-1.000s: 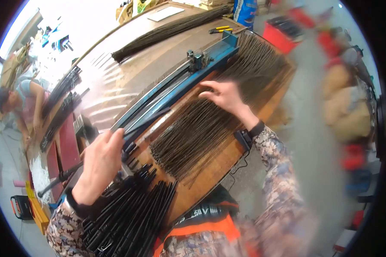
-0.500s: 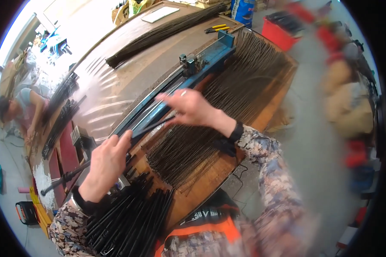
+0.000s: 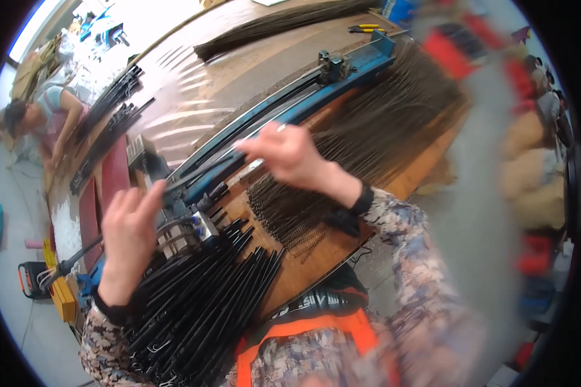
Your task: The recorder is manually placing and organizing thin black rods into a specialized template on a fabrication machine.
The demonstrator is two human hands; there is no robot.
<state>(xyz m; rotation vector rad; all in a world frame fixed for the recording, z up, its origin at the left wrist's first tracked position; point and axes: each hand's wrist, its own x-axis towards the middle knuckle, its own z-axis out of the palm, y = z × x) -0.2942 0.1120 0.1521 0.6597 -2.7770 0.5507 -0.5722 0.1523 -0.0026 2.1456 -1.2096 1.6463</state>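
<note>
A long, thin black rod (image 3: 82,254) with a thicker fitting near its lower-left end slants across in front of me. My left hand (image 3: 129,232) is closed around its middle. Farther along to the upper right, my right hand (image 3: 290,158) pinches the rod's other end, slightly blurred. Beneath that hand runs a long blue metal rail (image 3: 316,100) with a clamp block (image 3: 333,68) on it. Many thin twisted wires (image 3: 316,193) lie side by side to the right of the rail. A heap of black tubes (image 3: 200,309) lies nearest me, next to my left forearm.
Another person (image 3: 51,122) works at the left beside bundles of black rods (image 3: 113,103). Across the table lies a long wire bundle (image 3: 277,26), with yellow-handled pliers (image 3: 368,28) to its right. A metal machine part (image 3: 177,235) stands beside my left hand. Red bins (image 3: 448,51) stand right of the table.
My left hand has moved left with the rod and my right hand slightly right, now pinching the rod's end. The view has shifted, so the table sits higher and farther right.
</note>
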